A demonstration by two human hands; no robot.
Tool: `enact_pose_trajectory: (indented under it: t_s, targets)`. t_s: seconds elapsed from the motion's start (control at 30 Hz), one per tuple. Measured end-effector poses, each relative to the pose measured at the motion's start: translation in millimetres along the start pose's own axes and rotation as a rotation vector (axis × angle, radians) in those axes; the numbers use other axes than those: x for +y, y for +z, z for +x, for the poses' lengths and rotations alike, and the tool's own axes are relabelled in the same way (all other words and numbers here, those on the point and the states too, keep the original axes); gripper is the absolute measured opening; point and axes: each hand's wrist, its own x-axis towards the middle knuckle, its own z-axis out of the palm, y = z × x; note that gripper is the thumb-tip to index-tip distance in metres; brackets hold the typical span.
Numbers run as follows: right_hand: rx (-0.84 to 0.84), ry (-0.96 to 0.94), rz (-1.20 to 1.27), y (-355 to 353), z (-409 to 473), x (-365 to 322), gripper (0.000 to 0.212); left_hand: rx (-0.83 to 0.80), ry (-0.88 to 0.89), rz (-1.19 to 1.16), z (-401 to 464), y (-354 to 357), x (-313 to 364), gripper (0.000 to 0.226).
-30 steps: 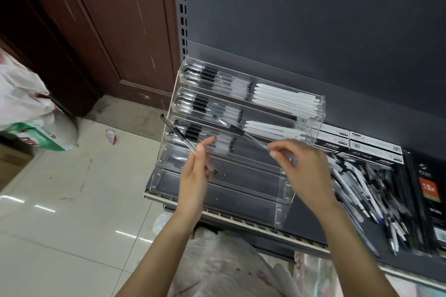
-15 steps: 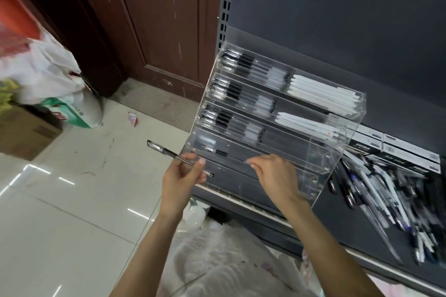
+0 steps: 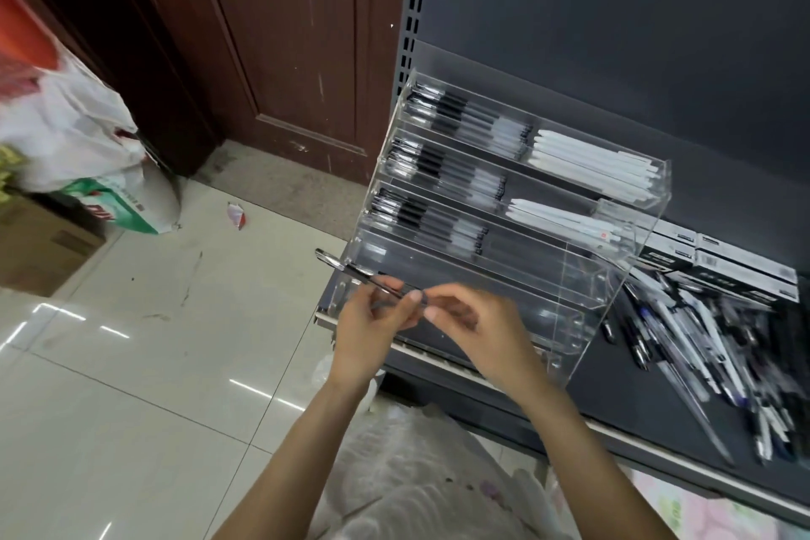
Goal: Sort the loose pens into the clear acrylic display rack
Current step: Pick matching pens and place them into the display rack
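A clear acrylic rack point(image 3: 631, 259) is seen standing on a dark shelf point(image 3: 613, 399), tiered front to back. The top three tiers are stocked on the left w/ black-capped clear pens point(image 3: 456, 118); the top two also carry white pens point(image 3: 596, 162) on the right. The lower tiers look near empty (one faint item may lie in the fourth tier, too blurred to tell).

A dark pen point(image 3: 350, 270) is held in the left hand point(image 3: 372, 320), pinched between thumb and fingers point(image 3: 412, 298), its far end sticking out past the rack's left wall, approx level w/ the lower front tiers. The right hand point(image 3: 473, 324) is placed just beside the left, fingers loosely curled toward the pen's near end; whether the pen is touched by it cannot be told, and nothing is seen gripped in it.

A large pile of loose pens point(image 3: 701, 342) is left on the shelf right of the rack, w/ boxed stock point(image 3: 723, 263) behind it. Judged from that, the task is perhaps halfway: upper tiers done, lower tiers and most of the pile still to be sorted.
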Motion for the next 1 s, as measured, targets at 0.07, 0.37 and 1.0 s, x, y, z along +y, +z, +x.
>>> enact_pose_trajectory:
  t_s: [0.07, 0.37, 1.0]
  targets:
    - [0.068, 0.032, 0.050, -1, -9, -4, 0.017, -0.037, 0.008, 0.027, 0, 9, 2, 0.027]
    - [0.375, 0.159, -0.172, -22, -8, 43, 0.008, -0.080, 0.650, 1.128, 22, 0, -3, 0.045]
    - [0.184, 0.208, -0.327, 16, 15, 24, 0.025, -0.273, 0.691, 1.520, 46, -28, -6, 0.050]
